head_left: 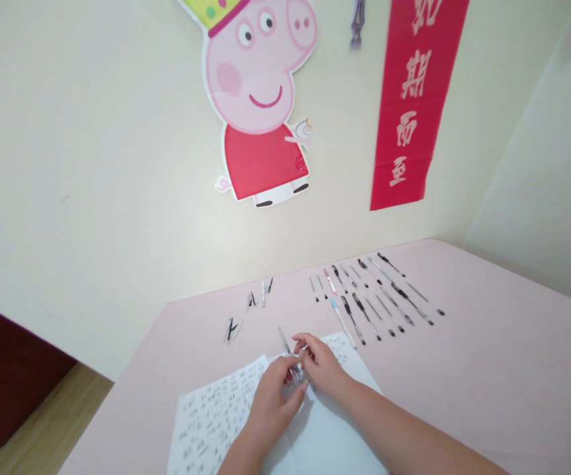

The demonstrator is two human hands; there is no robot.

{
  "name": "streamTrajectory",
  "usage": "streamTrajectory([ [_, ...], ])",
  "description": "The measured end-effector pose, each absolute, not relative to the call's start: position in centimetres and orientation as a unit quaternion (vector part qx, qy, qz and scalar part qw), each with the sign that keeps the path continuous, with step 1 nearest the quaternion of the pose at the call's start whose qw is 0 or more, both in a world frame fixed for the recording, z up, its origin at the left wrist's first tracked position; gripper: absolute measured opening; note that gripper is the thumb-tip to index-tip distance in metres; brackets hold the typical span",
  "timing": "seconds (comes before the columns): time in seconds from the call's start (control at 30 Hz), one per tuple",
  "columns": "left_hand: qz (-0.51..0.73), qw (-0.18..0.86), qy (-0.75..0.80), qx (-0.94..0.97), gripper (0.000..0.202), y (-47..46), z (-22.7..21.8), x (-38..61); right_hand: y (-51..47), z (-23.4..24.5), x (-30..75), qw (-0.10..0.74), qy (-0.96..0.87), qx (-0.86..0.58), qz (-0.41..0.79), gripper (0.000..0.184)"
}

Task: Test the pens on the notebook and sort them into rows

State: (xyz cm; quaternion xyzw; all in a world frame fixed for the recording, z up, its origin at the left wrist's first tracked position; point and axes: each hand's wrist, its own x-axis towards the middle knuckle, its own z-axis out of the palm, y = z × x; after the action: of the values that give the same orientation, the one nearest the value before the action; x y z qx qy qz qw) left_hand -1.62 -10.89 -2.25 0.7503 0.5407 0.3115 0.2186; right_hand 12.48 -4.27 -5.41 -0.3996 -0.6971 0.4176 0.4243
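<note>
Both my hands meet over a white sheet of paper (pixel 216 415) covered in handwriting. My left hand (pixel 273 396) and my right hand (pixel 321 366) are closed together on a clear pen (pixel 288 349) that points away toward the wall. The fingertips of both hands pinch the pen's lower part, which they partly hide.
A row of several pens and refills (pixel 374 297) lies on the pink table (pixel 488 369) beyond my hands. Small pen caps (pixel 231 328) and other bits (pixel 260 295) lie to the left near the wall. A cartoon pig cutout (pixel 260 105) and a red banner (pixel 411 105) hang above.
</note>
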Motion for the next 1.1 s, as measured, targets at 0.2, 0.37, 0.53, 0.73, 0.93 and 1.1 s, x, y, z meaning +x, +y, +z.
streamTrajectory([
  [0.2, 0.331, 0.179, 0.555, 0.742, 0.033, -10.2, -3.1, -2.3, -5.5, -3.1, 12.7, 0.376, -0.724, -0.473, 0.332, 0.005],
  [0.37, 0.347, 0.155, 0.558, 0.738, 0.032, -9.9, -3.1, -2.7, -6.5, -2.4, 12.4, 0.290, -0.779, -0.481, 0.277, 0.013],
  [0.53, 0.341, 0.170, 0.547, 0.745, 0.034, -9.7, -3.2, -2.7, -6.8, -2.4, 12.0, 0.245, -0.790, -0.504, 0.250, 0.018],
  [0.73, 0.342, 0.192, 0.544, 0.742, 0.033, -9.5, -3.3, -2.9, -6.9, -2.0, 11.8, 0.226, -0.781, -0.521, 0.261, 0.020],
  [0.93, 0.345, 0.206, 0.544, 0.737, 0.033, -9.3, -3.4, -3.2, -6.8, -2.1, 11.5, 0.208, -0.776, -0.529, 0.273, 0.021],
  [1.1, 0.346, 0.221, 0.551, 0.727, 0.030, -9.5, -3.2, -3.1, -6.8, -2.2, 11.3, 0.213, -0.777, -0.525, 0.275, 0.020],
])
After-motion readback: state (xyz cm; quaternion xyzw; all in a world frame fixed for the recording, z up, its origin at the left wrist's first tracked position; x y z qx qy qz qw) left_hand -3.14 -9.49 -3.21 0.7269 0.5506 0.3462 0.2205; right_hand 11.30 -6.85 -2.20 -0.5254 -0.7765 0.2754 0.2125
